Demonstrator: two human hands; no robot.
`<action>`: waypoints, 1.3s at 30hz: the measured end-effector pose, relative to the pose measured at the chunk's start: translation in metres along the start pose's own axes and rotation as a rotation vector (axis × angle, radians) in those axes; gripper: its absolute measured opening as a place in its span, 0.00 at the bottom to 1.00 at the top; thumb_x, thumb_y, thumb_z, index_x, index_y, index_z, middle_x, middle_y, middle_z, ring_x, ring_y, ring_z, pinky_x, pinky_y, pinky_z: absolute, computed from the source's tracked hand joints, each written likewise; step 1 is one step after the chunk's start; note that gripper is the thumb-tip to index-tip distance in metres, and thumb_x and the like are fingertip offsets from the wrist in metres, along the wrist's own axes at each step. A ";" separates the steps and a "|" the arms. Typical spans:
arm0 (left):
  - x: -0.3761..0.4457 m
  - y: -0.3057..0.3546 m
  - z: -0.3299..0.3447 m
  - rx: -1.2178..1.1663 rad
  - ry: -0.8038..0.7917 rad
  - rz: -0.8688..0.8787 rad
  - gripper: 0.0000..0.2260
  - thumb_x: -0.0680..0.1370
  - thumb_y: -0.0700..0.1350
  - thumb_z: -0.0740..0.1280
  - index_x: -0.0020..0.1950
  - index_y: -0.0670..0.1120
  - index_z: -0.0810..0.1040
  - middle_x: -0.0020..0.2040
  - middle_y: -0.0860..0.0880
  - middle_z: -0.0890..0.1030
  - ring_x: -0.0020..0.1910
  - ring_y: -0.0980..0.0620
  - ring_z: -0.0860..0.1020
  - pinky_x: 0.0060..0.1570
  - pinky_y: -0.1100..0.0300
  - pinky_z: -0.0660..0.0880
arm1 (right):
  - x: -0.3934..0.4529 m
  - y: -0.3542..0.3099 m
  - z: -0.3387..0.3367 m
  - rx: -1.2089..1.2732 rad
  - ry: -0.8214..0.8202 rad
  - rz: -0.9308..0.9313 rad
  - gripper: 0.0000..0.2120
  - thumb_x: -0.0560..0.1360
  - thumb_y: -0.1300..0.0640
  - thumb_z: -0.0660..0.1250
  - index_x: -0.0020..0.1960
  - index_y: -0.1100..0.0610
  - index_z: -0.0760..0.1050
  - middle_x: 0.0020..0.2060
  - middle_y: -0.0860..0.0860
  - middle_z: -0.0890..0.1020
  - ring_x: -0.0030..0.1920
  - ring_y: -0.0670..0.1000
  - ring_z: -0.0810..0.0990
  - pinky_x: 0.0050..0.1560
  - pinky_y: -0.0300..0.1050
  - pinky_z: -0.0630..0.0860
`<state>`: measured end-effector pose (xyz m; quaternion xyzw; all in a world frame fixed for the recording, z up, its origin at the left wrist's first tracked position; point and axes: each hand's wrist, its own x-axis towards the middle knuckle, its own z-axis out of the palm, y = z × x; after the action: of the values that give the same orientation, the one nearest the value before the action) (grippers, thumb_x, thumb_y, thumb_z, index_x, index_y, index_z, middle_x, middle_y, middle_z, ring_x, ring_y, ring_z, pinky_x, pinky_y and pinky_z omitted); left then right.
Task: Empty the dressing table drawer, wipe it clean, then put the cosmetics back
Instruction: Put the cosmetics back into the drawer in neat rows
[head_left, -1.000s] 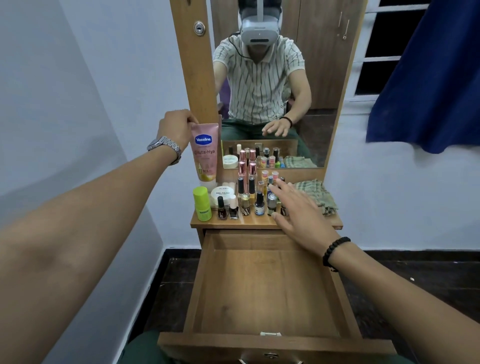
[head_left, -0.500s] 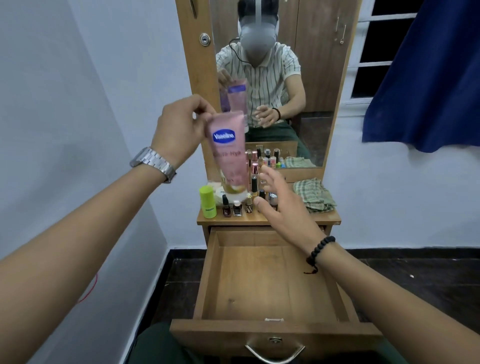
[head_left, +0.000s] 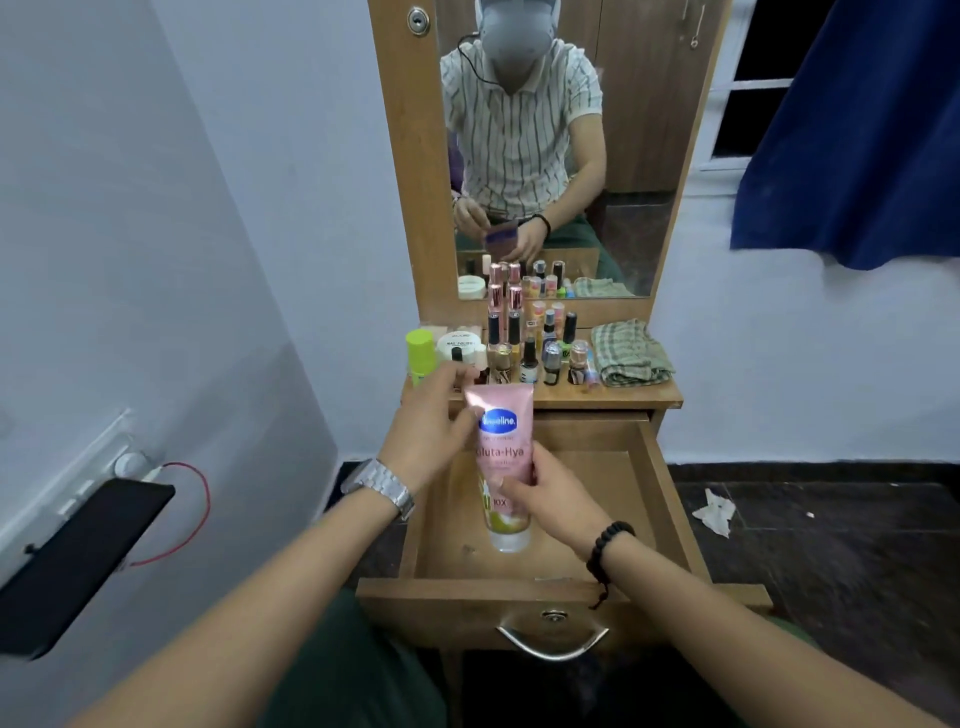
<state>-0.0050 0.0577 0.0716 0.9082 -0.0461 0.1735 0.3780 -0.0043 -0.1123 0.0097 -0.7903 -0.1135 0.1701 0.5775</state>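
Note:
Both hands hold a pink Vaseline lotion tube (head_left: 503, 447), cap down, over the open wooden drawer (head_left: 660, 483). My left hand (head_left: 431, 431) pinches the tube's upper end. My right hand (head_left: 545, 499) grips its lower half from the right. The drawer's inside looks bare beneath the tube. Several nail polish bottles and small cosmetics (head_left: 540, 343) stand in rows on the dressing table top (head_left: 623, 396), below the mirror (head_left: 639, 156).
A lime green bottle (head_left: 418, 352) and a white jar (head_left: 460, 345) stand at the top's left. A folded checked cloth (head_left: 628, 353) lies at its right. A black device (head_left: 78, 561) with a red wire sticks out from the left wall. Crumpled paper (head_left: 717, 512) lies on the dark floor.
My left hand carried the tube from beside the mirror frame down over the drawer. My right hand left the bottles on the top and took hold of the tube's lower half.

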 end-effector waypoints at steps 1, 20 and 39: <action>-0.008 -0.007 0.007 0.017 -0.047 -0.033 0.18 0.74 0.41 0.68 0.64 0.48 0.72 0.60 0.51 0.77 0.51 0.53 0.79 0.53 0.54 0.77 | 0.003 0.007 0.004 0.010 -0.001 0.044 0.16 0.73 0.53 0.71 0.60 0.50 0.73 0.53 0.46 0.83 0.52 0.47 0.82 0.57 0.52 0.79; -0.051 -0.053 0.042 0.747 -0.821 -0.010 0.31 0.71 0.56 0.69 0.72 0.53 0.64 0.71 0.52 0.68 0.69 0.48 0.67 0.72 0.41 0.37 | 0.055 0.039 0.050 0.040 -0.069 0.421 0.25 0.74 0.70 0.65 0.67 0.54 0.64 0.43 0.49 0.74 0.51 0.53 0.78 0.42 0.43 0.80; -0.047 -0.053 0.000 0.520 -0.641 -0.041 0.26 0.73 0.63 0.63 0.68 0.54 0.70 0.66 0.54 0.73 0.65 0.53 0.70 0.72 0.48 0.57 | 0.024 -0.005 0.035 -0.792 0.154 -0.206 0.06 0.79 0.52 0.60 0.53 0.48 0.74 0.48 0.45 0.80 0.46 0.50 0.80 0.45 0.47 0.79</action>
<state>-0.0373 0.0926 0.0196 0.9822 -0.0983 -0.1200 0.1060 0.0041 -0.0710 0.0015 -0.9463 -0.2051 -0.0051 0.2499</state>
